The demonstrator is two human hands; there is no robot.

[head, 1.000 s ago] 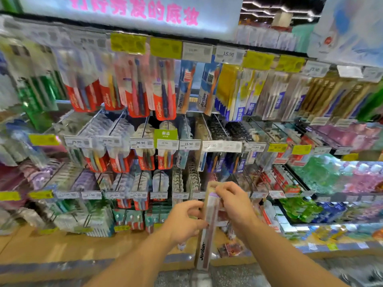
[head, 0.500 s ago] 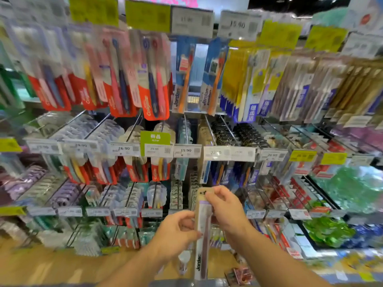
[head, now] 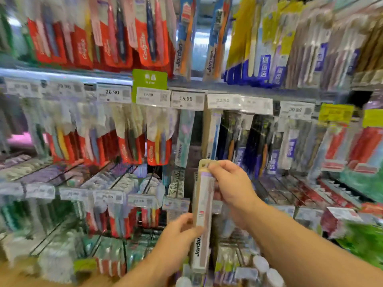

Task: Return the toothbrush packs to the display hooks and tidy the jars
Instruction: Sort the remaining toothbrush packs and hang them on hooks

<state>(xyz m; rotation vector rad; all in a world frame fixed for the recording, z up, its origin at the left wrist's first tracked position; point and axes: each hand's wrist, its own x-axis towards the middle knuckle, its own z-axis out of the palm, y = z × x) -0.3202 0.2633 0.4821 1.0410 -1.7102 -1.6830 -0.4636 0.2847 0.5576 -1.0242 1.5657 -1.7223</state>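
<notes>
I hold one tall beige Jordan toothbrush pack (head: 203,212) upright in front of the display. My right hand (head: 232,187) pinches its top end, just below a hook row where a similar beige Jordan pack (head: 211,133) hangs under the 22.50 price tag (head: 222,101). My left hand (head: 182,235) grips the pack's lower half from the left. Small white-lidded jars (head: 267,272) stand on the bottom shelf, below my right forearm. The whole view is motion-blurred.
Rows of hooks carry many hanging packs: red Colgate packs (head: 149,48) at upper left, blue and yellow packs (head: 263,65) at upper right. Price tag strips (head: 186,99) front each hook row. Green bottles (head: 366,241) sit at the lower right.
The view has closed in on the display and tilted up. Both hands have raised the beige pack toward the middle hook row, keeping the same hold.
</notes>
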